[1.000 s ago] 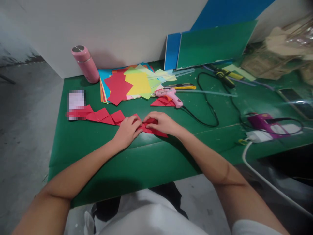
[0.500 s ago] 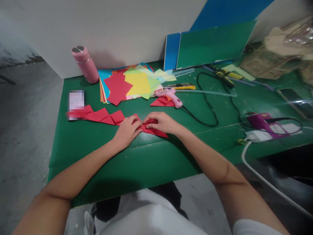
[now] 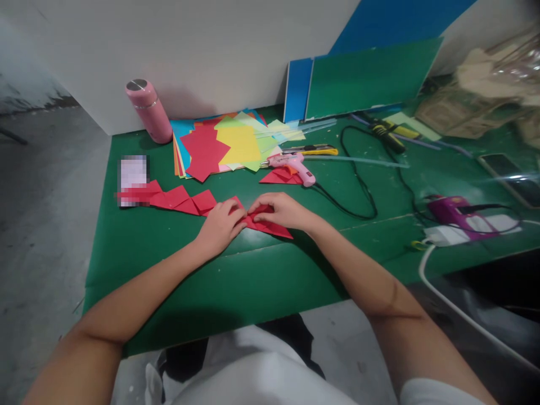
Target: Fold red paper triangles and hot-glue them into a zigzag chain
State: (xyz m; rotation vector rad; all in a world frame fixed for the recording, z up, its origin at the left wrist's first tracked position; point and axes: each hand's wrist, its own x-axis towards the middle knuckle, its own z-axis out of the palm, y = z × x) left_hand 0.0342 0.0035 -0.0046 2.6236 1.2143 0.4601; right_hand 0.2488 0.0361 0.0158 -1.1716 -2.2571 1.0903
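A zigzag chain of folded red paper [image 3: 203, 201] runs along the green table from the left toward the middle. My left hand [image 3: 221, 225] rests on the chain near its right part, fingers bent and pressing the paper. Beside it, my right hand [image 3: 276, 211] has thumb and fingers curled onto the red paper at the chain's right end, which ends in a point. The fingertips of both hands nearly meet, and the paper beneath them is partly hidden. A pink glue gun [image 3: 293, 166] lies behind my right hand, over another folded red paper piece [image 3: 276, 178].
Stacked coloured paper [image 3: 238, 145] lies at the back, with a yellow utility knife [image 3: 312, 150] beside it. A pink bottle [image 3: 149, 111] stands at back left. To the right are a black cord [image 3: 358, 214], a phone [image 3: 510, 179] and a power strip [image 3: 447, 235].
Both hands stay in nearly the same place on the red paper. The whole view has shifted very slightly.
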